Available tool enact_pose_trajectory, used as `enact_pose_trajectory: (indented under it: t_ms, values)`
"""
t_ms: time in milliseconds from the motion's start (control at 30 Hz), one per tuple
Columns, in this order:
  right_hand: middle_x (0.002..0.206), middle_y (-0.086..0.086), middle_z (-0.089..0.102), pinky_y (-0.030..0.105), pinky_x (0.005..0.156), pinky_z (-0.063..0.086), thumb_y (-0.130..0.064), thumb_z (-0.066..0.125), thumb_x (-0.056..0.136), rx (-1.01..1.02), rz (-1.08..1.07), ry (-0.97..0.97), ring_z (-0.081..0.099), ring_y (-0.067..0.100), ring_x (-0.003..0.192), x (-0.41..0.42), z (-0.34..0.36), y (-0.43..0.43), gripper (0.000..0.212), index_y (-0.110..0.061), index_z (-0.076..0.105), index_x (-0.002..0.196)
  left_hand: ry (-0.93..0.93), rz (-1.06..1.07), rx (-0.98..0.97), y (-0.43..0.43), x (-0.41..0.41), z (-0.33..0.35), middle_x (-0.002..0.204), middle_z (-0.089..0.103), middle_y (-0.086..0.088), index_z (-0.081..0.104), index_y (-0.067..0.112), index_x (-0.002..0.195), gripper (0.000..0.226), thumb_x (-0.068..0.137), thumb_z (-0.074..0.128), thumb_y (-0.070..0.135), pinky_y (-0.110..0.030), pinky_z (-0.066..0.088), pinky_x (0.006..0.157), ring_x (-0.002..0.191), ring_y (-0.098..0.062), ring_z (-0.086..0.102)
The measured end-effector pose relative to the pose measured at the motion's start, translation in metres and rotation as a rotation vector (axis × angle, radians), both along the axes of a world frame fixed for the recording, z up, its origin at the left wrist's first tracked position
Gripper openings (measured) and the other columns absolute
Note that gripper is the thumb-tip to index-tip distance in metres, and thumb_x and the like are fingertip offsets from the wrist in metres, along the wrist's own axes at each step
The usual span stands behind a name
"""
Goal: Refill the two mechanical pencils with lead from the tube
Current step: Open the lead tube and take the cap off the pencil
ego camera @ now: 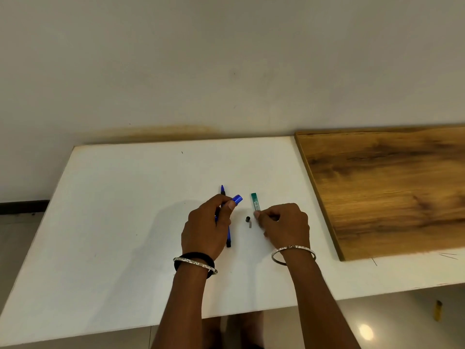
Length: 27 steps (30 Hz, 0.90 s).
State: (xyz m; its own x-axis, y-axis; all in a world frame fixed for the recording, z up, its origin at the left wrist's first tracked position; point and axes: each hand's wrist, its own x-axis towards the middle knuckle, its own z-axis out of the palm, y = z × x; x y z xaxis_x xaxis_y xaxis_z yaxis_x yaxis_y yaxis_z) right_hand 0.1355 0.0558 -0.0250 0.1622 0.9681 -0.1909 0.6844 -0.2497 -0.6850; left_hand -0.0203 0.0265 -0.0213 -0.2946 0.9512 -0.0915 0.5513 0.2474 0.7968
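My left hand (205, 227) grips a blue mechanical pencil (237, 199) whose open top end sticks out past my thumb. A second blue pencil (228, 235) lies on the white table (125, 210) under that hand, its tip (222, 188) pointing away from me. My right hand (285, 224) pinches the near end of the green lead tube (255, 201), which points away across the table. Between the hands lie a small dark cap (247, 219) and a tiny grey piece (250, 224). The tube's near end is hidden by my fingers.
A wooden board (392, 187) lies on the right part of the table. A white wall runs behind the table's far edge. A small yellow object (438, 310) stands on the floor at the lower right.
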Motion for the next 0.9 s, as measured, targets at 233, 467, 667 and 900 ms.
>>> enact_pose_trajectory:
  t_ms: [233, 467, 667, 900]
  values:
    - [0.086, -0.001, 0.071, 0.018, 0.065, 0.042, -0.035, 0.073, 0.082, 0.078, -0.109, -0.105, 0.060, 0.011, 0.073, 0.002, 0.001, 0.001, 0.019, -0.017, 0.071, 0.090, -0.112, 0.019, 0.038, 0.003, 0.003, 0.001, 0.066, 0.062, 0.007, 0.068, 0.027, 0.096, 0.034, 0.096, 0.040, 0.047, -0.017, 0.037, 0.054, 0.055, -0.004, 0.053]
    - [0.097, 0.001, 0.070, 0.026, 0.077, 0.050, -0.039, 0.073, 0.081, 0.021, -0.050, -0.213, 0.065, 0.017, 0.089, -0.004, -0.003, 0.002, 0.026, -0.019, 0.068, 0.098, -0.174, 0.023, 0.058, 0.003, 0.008, 0.004, 0.066, 0.061, 0.006, 0.068, 0.020, 0.098, 0.034, 0.095, 0.043, 0.044, -0.005, 0.041, 0.057, 0.062, -0.002, 0.058]
    - [0.092, 0.002, 0.073, 0.022, 0.064, 0.043, -0.035, 0.074, 0.080, -0.008, -0.102, -0.241, 0.068, 0.020, 0.084, -0.011, 0.002, 0.001, 0.022, -0.018, 0.071, 0.095, -0.173, 0.034, 0.060, 0.002, 0.005, 0.005, 0.068, 0.062, 0.005, 0.067, 0.018, 0.103, 0.034, 0.094, 0.047, 0.044, -0.015, 0.041, 0.059, 0.064, -0.008, 0.059]
    - [0.091, 0.004, 0.071, 0.024, 0.060, 0.042, -0.032, 0.076, 0.078, -0.033, -0.164, -0.293, 0.068, 0.023, 0.084, -0.017, 0.005, 0.000, 0.022, -0.017, 0.068, 0.091, -0.164, 0.034, 0.055, 0.002, 0.004, 0.005, 0.071, 0.063, 0.004, 0.067, 0.019, 0.105, 0.035, 0.093, 0.047, 0.044, -0.013, 0.038, 0.056, 0.059, -0.005, 0.057]
